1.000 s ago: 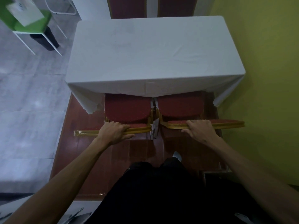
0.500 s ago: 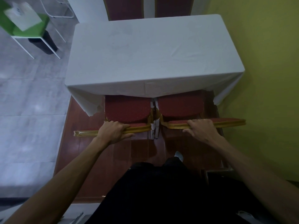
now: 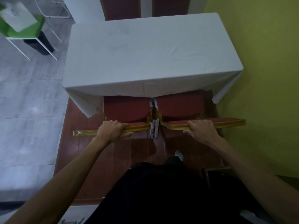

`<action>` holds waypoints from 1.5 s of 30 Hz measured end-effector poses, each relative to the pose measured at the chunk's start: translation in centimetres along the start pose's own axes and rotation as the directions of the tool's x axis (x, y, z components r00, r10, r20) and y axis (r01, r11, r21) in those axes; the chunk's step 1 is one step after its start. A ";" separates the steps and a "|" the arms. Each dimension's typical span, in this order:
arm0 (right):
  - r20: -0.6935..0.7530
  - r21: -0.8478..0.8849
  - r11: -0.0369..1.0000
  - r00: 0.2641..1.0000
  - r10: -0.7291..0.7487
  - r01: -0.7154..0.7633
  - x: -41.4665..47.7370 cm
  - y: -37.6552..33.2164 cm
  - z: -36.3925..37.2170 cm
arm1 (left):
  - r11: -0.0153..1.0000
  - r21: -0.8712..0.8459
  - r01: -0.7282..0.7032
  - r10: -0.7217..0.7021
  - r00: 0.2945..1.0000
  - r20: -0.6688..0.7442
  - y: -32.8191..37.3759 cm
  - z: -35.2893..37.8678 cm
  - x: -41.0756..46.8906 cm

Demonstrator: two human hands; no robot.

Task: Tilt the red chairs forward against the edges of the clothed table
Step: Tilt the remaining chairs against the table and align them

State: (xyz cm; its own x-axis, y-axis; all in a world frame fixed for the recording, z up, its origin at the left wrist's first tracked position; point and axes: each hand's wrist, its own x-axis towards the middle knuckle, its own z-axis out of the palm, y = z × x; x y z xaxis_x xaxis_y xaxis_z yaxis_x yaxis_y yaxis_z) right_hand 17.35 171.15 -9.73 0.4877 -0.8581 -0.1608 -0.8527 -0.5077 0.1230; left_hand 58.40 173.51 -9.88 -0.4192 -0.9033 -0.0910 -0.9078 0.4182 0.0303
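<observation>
Unmoved since earlier frame. Clasping red chairs' (image 3: 126,110) top rails (image 3: 226,122) with left grip (image 3: 113,130), right grip (image 3: 202,129). Tip both evenly; land backs softly on tabletop (image 3: 145,54) edge.

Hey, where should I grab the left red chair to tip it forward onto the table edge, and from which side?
Take the gold top rail of the left red chair from the near side, behind the backrest, palm over it. That rail runs level across the chair's highest part, and the seat sits partly under the clothed table. The left hand grips it this way.
</observation>
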 end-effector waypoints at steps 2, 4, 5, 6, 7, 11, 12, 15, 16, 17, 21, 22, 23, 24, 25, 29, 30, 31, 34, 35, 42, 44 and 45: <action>-0.004 0.006 1.000 1.000 0.008 -0.008 -0.1 -0.1 -0.1 | 1.000 -0.009 -0.007 0.007 1.000 -0.013 -0.1 0.1 0.1; 0.005 0.014 1.000 1.000 0.006 -0.006 -0.1 -0.1 -0.2 | 1.000 -0.012 -0.012 0.012 1.000 -0.021 -0.1 0.0 0.1; 0.007 0.021 1.000 1.000 0.003 -0.003 -0.1 -0.2 -0.3 | 1.000 -0.012 -0.012 0.011 1.000 -0.024 -0.2 0.0 0.0; 0.003 0.025 1.000 1.000 0.001 -0.001 -0.1 -0.2 -0.2 | 1.000 -0.008 -0.011 0.011 1.000 -0.022 -0.1 -0.1 0.0; -0.003 0.028 1.000 1.000 0.002 -0.002 -0.1 -0.3 -0.2 | 1.000 -0.005 -0.011 0.011 1.000 -0.016 -0.1 -0.2 0.0; -0.015 0.027 1.000 1.000 0.007 -0.007 -0.1 -0.3 0.0 | 1.000 -0.007 -0.013 0.013 1.000 -0.004 0.0 -0.5 0.0; -0.019 0.032 0.999 1.000 0.007 -0.007 -0.2 -0.2 0.0 | 1.000 -0.012 -0.015 0.015 1.000 -0.009 0.1 -0.5 0.0; -0.036 0.083 0.996 0.999 0.014 -0.011 -0.2 0.1 0.1 | 1.000 -0.027 -0.005 0.004 1.000 -0.028 0.2 -0.7 0.1; -0.026 0.088 0.996 0.999 0.019 -0.016 0.0 0.2 -0.1 | 1.000 -0.030 0.000 -0.001 1.000 -0.025 0.2 -0.7 0.1; -0.009 0.082 0.996 1.000 0.022 -0.021 0.2 0.4 -0.2 | 1.000 -0.029 0.002 -0.003 1.000 -0.023 0.3 -0.8 0.1; 0.037 0.044 0.999 0.999 0.020 -0.022 0.8 1.2 0.1 | 1.000 -0.014 0.018 -0.018 0.999 -0.029 0.5 -0.9 -0.1; 0.020 0.027 1.000 1.000 0.001 -0.001 0.6 1.2 0.3 | 1.000 -0.008 0.024 -0.025 0.999 -0.035 0.6 -0.8 -0.1; 0.002 0.012 1.000 1.000 -0.017 0.017 0.4 1.1 0.5 | 0.999 -0.002 0.035 -0.035 0.999 -0.038 0.7 -0.7 -0.2; -0.017 0.007 1.000 1.000 -0.025 0.025 0.1 0.9 0.6 | 0.999 0.002 0.048 -0.048 0.998 -0.036 0.7 -0.5 -0.2; -0.031 0.006 1.000 0.999 -0.024 0.024 -0.1 0.7 0.7 | 0.998 0.004 0.064 -0.063 0.997 -0.031 0.7 -0.4 -0.3; -0.024 -0.006 1.000 1.000 -0.011 0.011 -0.1 0.4 0.6 | 0.994 0.006 0.110 -0.110 0.994 -0.008 0.7 -0.1 -0.4; -0.027 -0.007 1.000 1.000 -0.012 0.012 -0.1 0.4 0.5 | 0.993 0.010 0.114 -0.114 0.993 -0.008 0.8 -0.1 -0.4; -0.032 -0.008 1.000 0.999 -0.015 0.015 -0.1 0.4 0.5 | 0.993 0.013 0.115 -0.115 0.993 -0.010 0.8 -0.1 -0.4; -0.053 -0.004 1.000 0.998 -0.023 0.022 -0.1 0.4 0.6 | 0.992 0.017 0.128 -0.128 0.992 -0.006 0.7 0.0 -0.4; -0.058 -0.004 1.000 0.998 -0.025 0.024 -0.1 0.4 0.6 | 0.991 0.015 0.133 -0.133 0.991 0.004 0.6 0.1 -0.4; -0.103 -0.014 1.000 0.994 -0.024 0.023 -0.2 0.4 0.7 | 0.991 0.010 0.135 -0.135 0.991 0.021 0.7 0.1 -0.4; -0.114 -0.012 1.000 0.993 -0.014 0.012 -0.2 0.4 0.8 | 0.992 0.009 0.126 -0.126 0.992 0.019 0.8 0.1 -0.4; -0.121 -0.018 1.000 0.993 -0.010 0.008 -0.2 0.4 0.8 | 0.992 0.012 0.124 -0.125 0.992 0.020 0.9 0.0 -0.4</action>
State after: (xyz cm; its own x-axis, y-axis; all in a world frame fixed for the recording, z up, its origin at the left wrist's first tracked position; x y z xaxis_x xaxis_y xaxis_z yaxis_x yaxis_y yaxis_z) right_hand 16.74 171.13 -10.46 0.5150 -0.8562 -0.0421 -0.8455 -0.5154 0.1392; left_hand 57.78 174.20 -9.83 -0.3025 -0.9463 -0.1138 -0.9527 0.3037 0.0071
